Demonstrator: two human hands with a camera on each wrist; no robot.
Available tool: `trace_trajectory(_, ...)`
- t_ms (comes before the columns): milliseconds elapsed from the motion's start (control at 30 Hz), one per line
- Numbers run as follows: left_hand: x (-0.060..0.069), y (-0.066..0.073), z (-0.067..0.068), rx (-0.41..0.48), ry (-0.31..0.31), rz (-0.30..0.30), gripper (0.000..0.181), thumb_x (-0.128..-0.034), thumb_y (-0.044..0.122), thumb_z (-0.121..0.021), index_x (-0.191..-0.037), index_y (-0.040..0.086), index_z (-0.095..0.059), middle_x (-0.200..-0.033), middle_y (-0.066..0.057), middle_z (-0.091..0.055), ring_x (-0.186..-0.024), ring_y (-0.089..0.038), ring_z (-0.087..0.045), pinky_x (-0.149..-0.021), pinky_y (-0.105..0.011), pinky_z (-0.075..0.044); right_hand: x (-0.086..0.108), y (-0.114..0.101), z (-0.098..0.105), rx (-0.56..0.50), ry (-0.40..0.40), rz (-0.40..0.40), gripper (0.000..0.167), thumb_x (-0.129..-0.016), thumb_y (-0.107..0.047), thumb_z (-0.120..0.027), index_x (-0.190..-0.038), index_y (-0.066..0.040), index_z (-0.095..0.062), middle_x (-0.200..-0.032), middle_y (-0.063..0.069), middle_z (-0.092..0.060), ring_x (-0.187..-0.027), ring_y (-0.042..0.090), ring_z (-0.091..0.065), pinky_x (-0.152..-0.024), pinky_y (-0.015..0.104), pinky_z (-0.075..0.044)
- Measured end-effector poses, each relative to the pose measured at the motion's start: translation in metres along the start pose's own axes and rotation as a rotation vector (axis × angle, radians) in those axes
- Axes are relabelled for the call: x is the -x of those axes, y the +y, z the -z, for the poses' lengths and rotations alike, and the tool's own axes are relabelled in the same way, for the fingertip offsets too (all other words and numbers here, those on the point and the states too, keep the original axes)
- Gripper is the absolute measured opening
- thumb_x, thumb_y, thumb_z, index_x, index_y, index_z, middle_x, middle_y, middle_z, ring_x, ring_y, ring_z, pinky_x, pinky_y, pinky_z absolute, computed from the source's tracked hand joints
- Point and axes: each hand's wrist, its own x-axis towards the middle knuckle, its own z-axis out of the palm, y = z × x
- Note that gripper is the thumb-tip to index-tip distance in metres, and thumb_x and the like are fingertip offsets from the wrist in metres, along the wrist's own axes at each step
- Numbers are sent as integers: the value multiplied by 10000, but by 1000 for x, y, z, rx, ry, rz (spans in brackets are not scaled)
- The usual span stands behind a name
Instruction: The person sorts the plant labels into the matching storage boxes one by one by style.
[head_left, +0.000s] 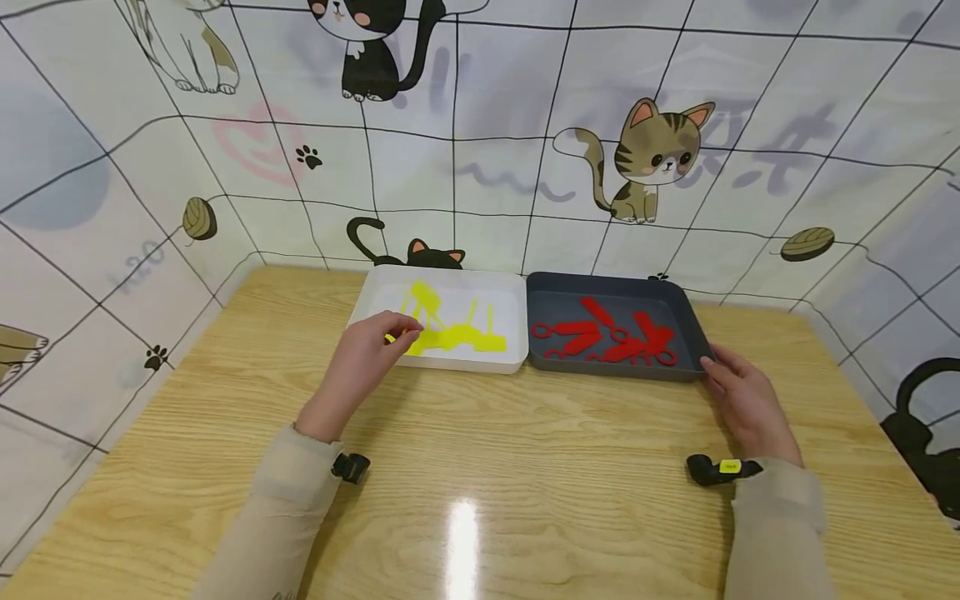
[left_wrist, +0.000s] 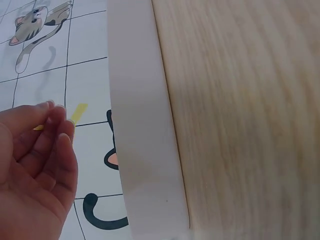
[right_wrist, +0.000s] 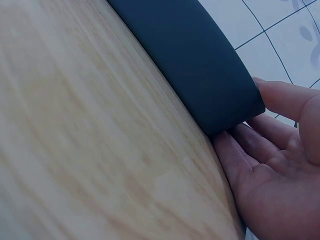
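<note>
My left hand [head_left: 367,346] is over the left part of a white tray [head_left: 495,364]. Its thumb and fingers pinch a thin yellow piece [left_wrist: 80,114], whose end shows past the fingertips in the left wrist view; its kind cannot be told. Several flat yellow pieces [head_left: 457,337] lie in that tray, overlapping. My right hand [head_left: 750,404] grips the near right corner of a dark grey tray [right_wrist: 200,65], thumb at the rim and fingers low against the side. Inside the grey tray are several flat red pieces [head_left: 577,327], some with ring-shaped ends.
The two trays stand side by side near the back of a wooden table [head_left: 525,467]. Behind and around it hangs a white cloth [head_left: 495,167] with cat drawings and a line grid. Black bands with small devices are on both wrists.
</note>
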Motion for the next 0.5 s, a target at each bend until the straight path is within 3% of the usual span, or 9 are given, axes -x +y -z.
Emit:
trace_trajectory(267,-17,0,-8,-121,-122,41,282,-874,245,-570,-1093,82,-637,-954,-19,-612,-893,-224,-515,-737,-330,-435,-1,0,0,-23,-13,15,719,-870,-199,-570,-1430,-65,-139,-1471,43,-104,-1269,81,-257,-883,126,-360)
trace_trajectory(367,-20,1,-13,-165,-159,46,301,-876,252,-557,-1098,63,-632,-1013,-51,-615,-952,-259,-499,-787,-347,-431,1,-1,-1,-8,-8,6,727,-869,-212,-571,-1431,-68,-133,-1481,40,-74,-1306,120,-184,-896,130,-350)
trace_trajectory(500,-21,2,-20,-185,-195,48,350,-874,260,-556,-1136,33,-607,-1105,-111,-601,-1026,-303,-492,-876,-382,-406,2,-2,-1,12,-3,-1,737,-868,-228,-571,-1432,-71,-122,-1484,45,-58,-1294,109,-202,-943,158,-314)
